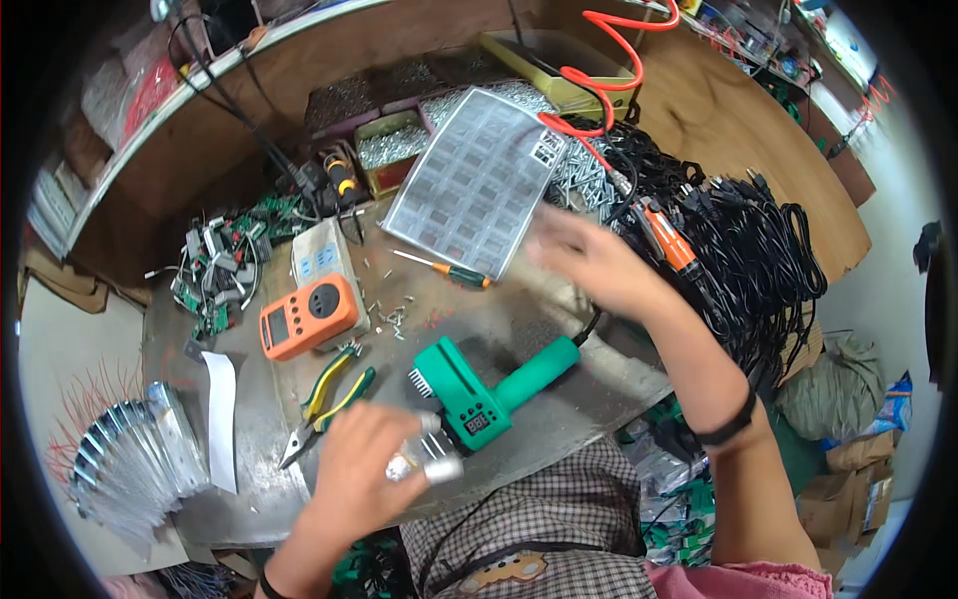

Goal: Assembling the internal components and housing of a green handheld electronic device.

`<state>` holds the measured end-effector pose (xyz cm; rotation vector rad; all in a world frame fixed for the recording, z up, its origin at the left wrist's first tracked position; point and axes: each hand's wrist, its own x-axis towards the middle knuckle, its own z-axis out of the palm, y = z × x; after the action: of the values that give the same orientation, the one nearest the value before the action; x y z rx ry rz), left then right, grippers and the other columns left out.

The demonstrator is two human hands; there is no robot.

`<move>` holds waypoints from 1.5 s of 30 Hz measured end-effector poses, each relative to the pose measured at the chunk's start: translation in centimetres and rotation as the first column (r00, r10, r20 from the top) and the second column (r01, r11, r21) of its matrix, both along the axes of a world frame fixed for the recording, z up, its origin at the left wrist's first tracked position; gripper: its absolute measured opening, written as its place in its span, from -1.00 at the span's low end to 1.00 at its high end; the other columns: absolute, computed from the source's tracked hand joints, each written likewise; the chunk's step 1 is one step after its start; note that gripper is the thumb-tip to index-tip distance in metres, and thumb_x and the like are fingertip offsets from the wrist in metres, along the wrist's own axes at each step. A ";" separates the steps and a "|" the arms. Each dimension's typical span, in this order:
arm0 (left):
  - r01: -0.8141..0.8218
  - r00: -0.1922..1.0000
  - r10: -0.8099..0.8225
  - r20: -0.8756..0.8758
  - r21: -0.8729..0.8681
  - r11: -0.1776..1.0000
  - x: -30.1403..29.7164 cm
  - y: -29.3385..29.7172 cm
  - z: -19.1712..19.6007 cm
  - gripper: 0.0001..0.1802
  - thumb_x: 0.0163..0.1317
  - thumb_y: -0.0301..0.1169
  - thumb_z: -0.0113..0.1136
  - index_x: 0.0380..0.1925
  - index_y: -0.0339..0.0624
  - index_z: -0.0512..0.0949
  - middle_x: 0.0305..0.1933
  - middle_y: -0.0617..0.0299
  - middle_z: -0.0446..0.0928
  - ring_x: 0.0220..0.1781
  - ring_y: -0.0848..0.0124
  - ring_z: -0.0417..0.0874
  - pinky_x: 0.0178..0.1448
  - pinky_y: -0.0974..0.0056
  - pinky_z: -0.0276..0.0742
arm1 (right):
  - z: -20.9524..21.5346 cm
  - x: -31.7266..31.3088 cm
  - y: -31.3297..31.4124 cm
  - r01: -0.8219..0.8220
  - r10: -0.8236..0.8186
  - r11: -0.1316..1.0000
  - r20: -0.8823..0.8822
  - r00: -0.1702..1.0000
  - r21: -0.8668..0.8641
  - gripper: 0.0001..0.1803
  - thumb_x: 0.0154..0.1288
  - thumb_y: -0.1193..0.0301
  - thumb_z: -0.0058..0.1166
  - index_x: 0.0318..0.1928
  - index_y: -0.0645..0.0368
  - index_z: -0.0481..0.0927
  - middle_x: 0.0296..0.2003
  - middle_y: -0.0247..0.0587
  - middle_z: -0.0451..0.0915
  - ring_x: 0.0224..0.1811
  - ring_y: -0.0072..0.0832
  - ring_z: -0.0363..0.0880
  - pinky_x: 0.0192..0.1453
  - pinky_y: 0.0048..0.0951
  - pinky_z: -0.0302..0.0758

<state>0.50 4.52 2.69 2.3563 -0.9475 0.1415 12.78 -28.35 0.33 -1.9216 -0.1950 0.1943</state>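
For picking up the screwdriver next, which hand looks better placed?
Probably the right hand: though blurred, it is nearer the screwdriver. The left hand is farther off, beside the pliers.

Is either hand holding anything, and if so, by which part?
It cannot be told for either: the left hand is beside the green device, any grip unclear; the right hand is motion-blurred, with no held thing discernible.

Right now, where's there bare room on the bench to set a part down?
Best: the bench patch between the white strip and pliers. Also a narrow one between the green tool's handle and the bench's front edge. Crowded: black cables right, bins of metal bits at back, circuit boards back left.
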 end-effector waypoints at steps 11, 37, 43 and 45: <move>-0.050 0.998 0.039 -0.049 -0.240 0.970 12.0 -8.2 2.6 -0.75 0.20 -0.50 0.34 -0.09 -0.20 0.66 -0.26 0.19 0.61 -0.29 0.38 0.54 -0.17 0.29 0.47 | -3.7 12.5 -0.5 0.319 -0.427 0.755 -0.060 0.902 -0.572 -0.18 0.21 -0.15 0.21 0.17 0.38 0.54 0.07 0.14 0.63 0.13 -0.04 0.64 0.23 -0.14 0.54; -0.052 0.945 0.205 0.255 -0.503 0.863 19.0 -9.2 7.3 -0.50 0.19 -0.70 0.21 0.18 -0.31 0.52 0.04 0.00 0.68 0.10 0.32 0.70 0.20 0.27 0.57 | 7.7 5.6 7.9 0.120 -0.261 0.784 0.148 0.954 0.609 -0.68 0.33 0.48 0.27 0.05 0.34 0.63 -0.19 -0.29 0.71 -0.19 -0.69 0.61 -0.12 -0.62 0.53; -0.063 0.924 0.222 0.313 -0.447 0.892 19.0 -8.2 7.6 -0.47 0.14 -0.72 0.21 0.18 -0.30 0.52 0.00 0.05 0.69 0.05 0.33 0.74 0.11 0.27 0.62 | 6.7 6.4 8.6 0.042 -0.200 0.818 0.215 0.956 0.574 -0.75 0.37 0.54 0.20 0.02 0.32 0.64 -0.18 -0.29 0.71 -0.16 -0.67 0.61 -0.06 -0.60 0.54; -0.047 0.889 0.223 0.399 -0.404 0.913 19.2 -7.9 8.0 -0.46 0.12 -0.72 0.22 0.17 -0.28 0.53 -0.02 0.07 0.70 0.03 0.35 0.75 0.05 0.29 0.63 | 6.2 6.9 8.8 0.019 -0.186 0.846 0.262 0.947 0.533 -0.75 0.37 0.55 0.20 0.03 0.31 0.64 -0.18 -0.29 0.71 -0.15 -0.67 0.61 -0.05 -0.60 0.54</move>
<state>19.68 -3.40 10.68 2.0488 -0.8513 0.8716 19.65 -19.59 6.50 -1.3950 -0.3145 -0.2188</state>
